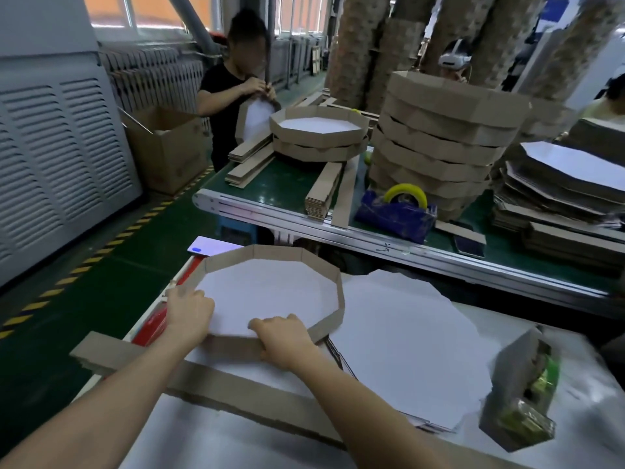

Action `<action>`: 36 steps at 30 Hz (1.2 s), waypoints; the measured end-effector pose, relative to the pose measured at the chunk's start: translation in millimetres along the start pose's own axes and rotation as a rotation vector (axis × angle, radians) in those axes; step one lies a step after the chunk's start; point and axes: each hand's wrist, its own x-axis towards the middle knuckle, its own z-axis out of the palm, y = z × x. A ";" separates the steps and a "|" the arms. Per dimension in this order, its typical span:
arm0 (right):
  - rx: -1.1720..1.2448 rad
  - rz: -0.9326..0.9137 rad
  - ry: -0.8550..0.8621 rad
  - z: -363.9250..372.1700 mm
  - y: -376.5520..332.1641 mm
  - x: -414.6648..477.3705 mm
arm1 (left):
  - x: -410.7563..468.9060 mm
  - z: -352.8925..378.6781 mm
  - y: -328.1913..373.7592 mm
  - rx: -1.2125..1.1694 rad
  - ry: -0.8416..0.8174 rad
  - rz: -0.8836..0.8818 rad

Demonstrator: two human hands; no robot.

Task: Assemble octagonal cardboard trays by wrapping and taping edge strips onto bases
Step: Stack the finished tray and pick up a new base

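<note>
Two hands hold a cardboard tray at the near-left of a white surface. The left hand curls over the tray's left wall. The right hand grips the near wall, fingers over the rim and thumb outside. A brown edge strip rings the tray's white floor. Just right of the tray lies a stack of white bases. A loose strip lies across the surface beneath both forearms, and a blurred tape dispenser stands near the right edge.

Beyond, a green conveyor carries stacks of finished trays, strip bundles, flat cardboard piles and a blue dispenser loaded with yellow tape. At its far end a second person in a black shirt holds a cardboard piece.

A grey louvred cabinet, an open carton and yellow-and-black floor stripes line the left side. Windows run along the back wall.
</note>
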 end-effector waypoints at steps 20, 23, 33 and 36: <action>0.027 -0.076 0.146 24.5 -15.7 -4.7 | 24.5 29.2 17.9 -1.422 0.040 -0.759; 0.037 -0.062 0.154 29.4 -21.4 -0.9 | 29.7 22.5 14.5 -1.462 0.163 -0.741; 0.079 -0.005 -0.007 39.5 -40.1 13.1 | 26.6 35.6 19.6 -1.052 -0.011 -0.622; 0.085 0.043 -0.020 43.6 -39.9 19.1 | 30.9 30.7 36.4 -0.955 -0.013 -0.293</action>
